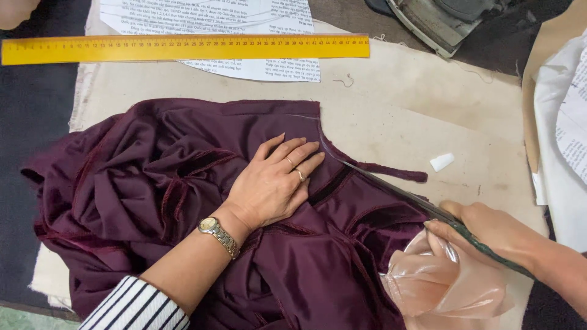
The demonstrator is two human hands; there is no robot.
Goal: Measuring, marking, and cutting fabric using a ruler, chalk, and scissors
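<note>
Two hands: both are working on the maroon fabric (pixel 183 201), which is lying bunched across the beige table cover (pixel 391 104).
Right hand (pixel 489 235): is gripping the scissors (pixel 391 186) by the handles, fingers wrapped tight, at the near right edge.
Scissor axis: the blades are running up and left from that hand along the curved cut edge — tips pointing toward the left fingertips.
Left hand (pixel 272 183): is lying flat, fingers together, pressing the cloth just left of the blades; it is the nearer hand to the cut line.
Beside the right hand: pink lining (pixel 440 281) is bulging underneath.
Farther off: white chalk piece (pixel 441 162), then printed paper pattern (pixel 244 18) under the yellow ruler (pixel 183 47) — well clear; an iron (pixel 440 21) is sitting at the far edge.
</note>
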